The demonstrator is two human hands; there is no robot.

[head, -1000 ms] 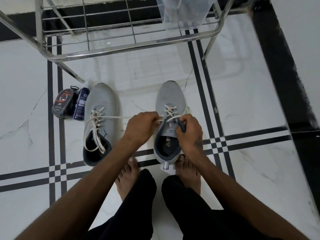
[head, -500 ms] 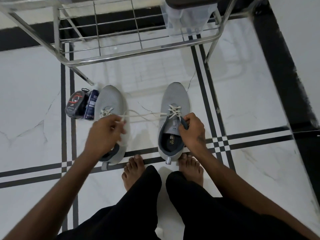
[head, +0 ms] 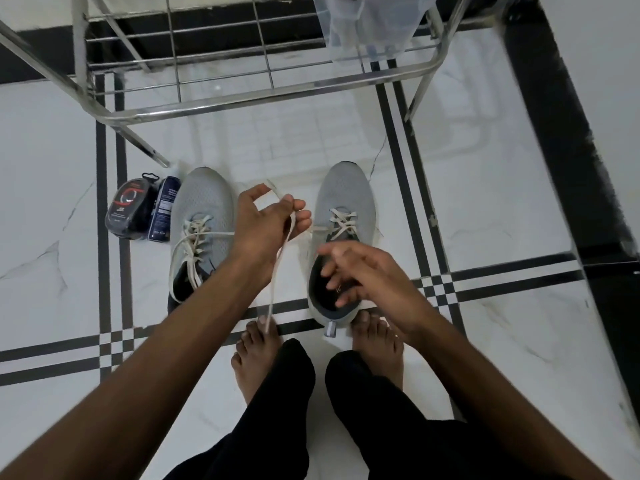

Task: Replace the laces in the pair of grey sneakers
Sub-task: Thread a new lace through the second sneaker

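On white marble floor (head: 485,209), between grey sneakers: left hand (head: 265,225) pinching old lace (head: 281,258) clear of right sneaker (head: 343,237), right hand (head: 360,271) loose-fingered, empty, apparently reaching to steady it.

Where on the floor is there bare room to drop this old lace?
Bare tile lies right of the right sneaker, beyond the black stripes. It is crowded left of the left sneaker, where two packages sit, and between the shoes, where the left hand holds the lace.
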